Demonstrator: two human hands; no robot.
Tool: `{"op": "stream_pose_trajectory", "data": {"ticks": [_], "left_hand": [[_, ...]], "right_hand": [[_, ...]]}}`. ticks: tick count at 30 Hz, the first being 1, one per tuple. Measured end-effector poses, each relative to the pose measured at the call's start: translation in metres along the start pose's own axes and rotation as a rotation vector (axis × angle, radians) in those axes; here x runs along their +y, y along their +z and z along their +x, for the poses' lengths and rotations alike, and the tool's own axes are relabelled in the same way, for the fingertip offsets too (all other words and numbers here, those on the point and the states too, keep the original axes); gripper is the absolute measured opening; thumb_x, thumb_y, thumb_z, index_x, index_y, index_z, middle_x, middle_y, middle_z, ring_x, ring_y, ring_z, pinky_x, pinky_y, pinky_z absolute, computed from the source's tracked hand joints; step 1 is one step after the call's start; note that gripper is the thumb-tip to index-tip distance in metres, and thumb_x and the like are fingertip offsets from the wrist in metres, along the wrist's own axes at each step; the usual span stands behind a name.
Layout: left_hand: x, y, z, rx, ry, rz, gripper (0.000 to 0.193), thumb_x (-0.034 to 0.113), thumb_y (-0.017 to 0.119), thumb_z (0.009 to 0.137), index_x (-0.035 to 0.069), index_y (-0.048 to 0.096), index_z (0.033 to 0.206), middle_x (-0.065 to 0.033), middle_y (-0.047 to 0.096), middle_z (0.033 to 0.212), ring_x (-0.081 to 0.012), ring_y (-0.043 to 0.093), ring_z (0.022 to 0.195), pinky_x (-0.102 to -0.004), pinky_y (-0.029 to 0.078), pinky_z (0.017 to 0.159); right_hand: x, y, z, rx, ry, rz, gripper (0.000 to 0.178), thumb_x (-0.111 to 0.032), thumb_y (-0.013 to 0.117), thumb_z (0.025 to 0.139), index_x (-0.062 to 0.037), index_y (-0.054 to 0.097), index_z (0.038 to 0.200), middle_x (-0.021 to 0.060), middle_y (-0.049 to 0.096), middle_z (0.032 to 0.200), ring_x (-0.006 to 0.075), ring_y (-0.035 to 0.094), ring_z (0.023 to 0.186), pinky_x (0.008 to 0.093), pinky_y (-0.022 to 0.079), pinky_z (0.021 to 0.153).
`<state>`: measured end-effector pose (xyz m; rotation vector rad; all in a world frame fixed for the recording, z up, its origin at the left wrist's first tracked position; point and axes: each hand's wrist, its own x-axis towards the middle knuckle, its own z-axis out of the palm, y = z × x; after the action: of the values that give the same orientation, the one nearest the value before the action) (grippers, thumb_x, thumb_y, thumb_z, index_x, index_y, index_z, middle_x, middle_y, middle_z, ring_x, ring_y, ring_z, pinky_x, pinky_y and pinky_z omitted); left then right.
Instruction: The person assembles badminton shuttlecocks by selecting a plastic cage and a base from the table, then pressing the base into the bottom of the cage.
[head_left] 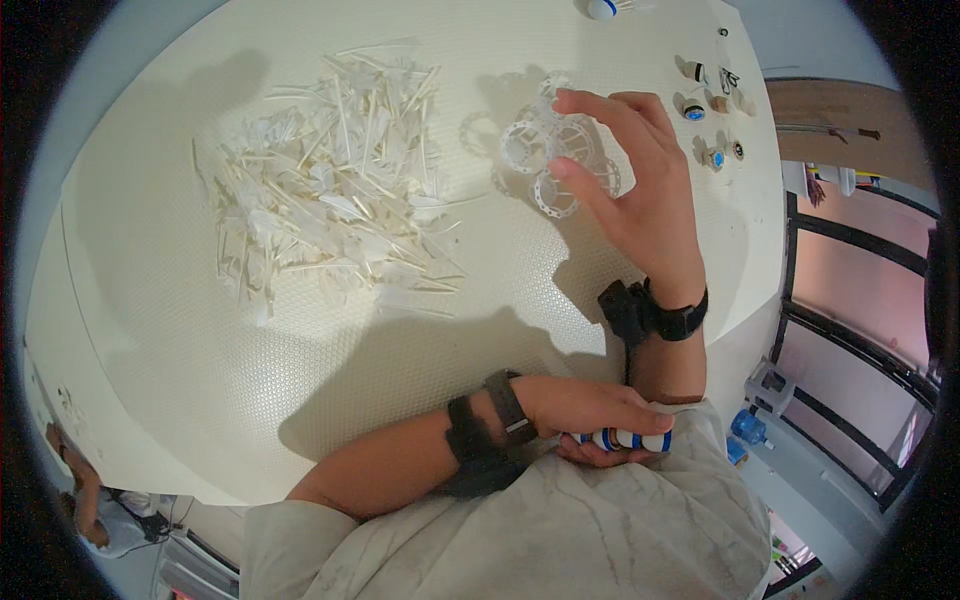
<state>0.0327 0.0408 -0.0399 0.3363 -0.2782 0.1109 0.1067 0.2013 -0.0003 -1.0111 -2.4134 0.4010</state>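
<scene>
My left hand (590, 410) lies across my front, closed around a short row of shuttlecock corks (628, 440), white with blue bands. Its lower fingers are partly hidden under the corks. Over the table, my right hand (640, 180) has thumb and forefinger spread apart. Right beside those fingertips is a cluster of white plastic shuttlecock skirts (530, 147), cage-like with toothed rings; I see none gripped. To the left of them spreads a loose heap of white feathers (340, 190). Black straps are on both wrists.
Several small round parts (693, 110), some black and blue, lie near the table's right edge. A blue-banded shuttlecock (603, 9) sits at the far edge. Another person (95, 500) is at the lower left. A blue water bottle (750, 427) stands beyond the table at right.
</scene>
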Motion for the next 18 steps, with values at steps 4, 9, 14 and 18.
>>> {"op": "stream_pose_trajectory", "data": {"ticks": [4,9,14,18], "left_hand": [[0.001,0.002,-0.001,0.007,0.008,0.004,0.055,0.06,0.046,0.105,0.008,0.057,0.088,0.0057,0.04,0.053,-0.0044,0.035,0.04,-0.0236,0.025,0.033],[0.003,0.001,-0.001,0.021,-0.012,0.024,0.056,0.061,0.046,0.105,0.009,0.057,0.088,0.0059,0.041,0.053,-0.0043,0.034,0.039,-0.0235,0.025,0.033],[0.0,-0.003,-0.001,-0.004,-0.004,0.008,0.056,0.062,0.046,0.104,0.009,0.057,0.087,0.0057,0.042,0.054,-0.0042,0.035,0.039,-0.0236,0.025,0.033],[-0.001,0.003,-0.001,0.142,0.025,0.025,0.056,0.062,0.047,0.103,0.009,0.058,0.089,0.005,0.045,0.054,-0.0046,0.037,0.039,-0.0232,0.025,0.033]], "right_hand": [[-0.003,0.0,0.0,-0.037,-0.003,-0.02,0.044,-0.023,0.082,0.081,-0.0129,0.071,0.122,0.0087,0.072,0.112,0.0318,0.059,0.11,0.0434,0.045,0.098],[-0.002,0.0,0.003,-0.056,-0.115,-0.109,0.042,-0.028,0.08,0.083,-0.0137,0.071,0.122,0.0083,0.071,0.116,0.0305,0.058,0.116,0.046,0.04,0.104],[0.002,-0.004,0.005,-0.034,-0.078,-0.072,0.038,-0.027,0.078,0.084,-0.0125,0.071,0.119,0.0084,0.071,0.117,0.0308,0.058,0.118,0.0457,0.04,0.105],[0.012,-0.005,0.003,0.148,-0.053,-0.046,0.027,-0.019,0.076,0.086,-0.0096,0.073,0.111,0.0088,0.072,0.11,0.031,0.062,0.111,0.041,0.047,0.096]]}}
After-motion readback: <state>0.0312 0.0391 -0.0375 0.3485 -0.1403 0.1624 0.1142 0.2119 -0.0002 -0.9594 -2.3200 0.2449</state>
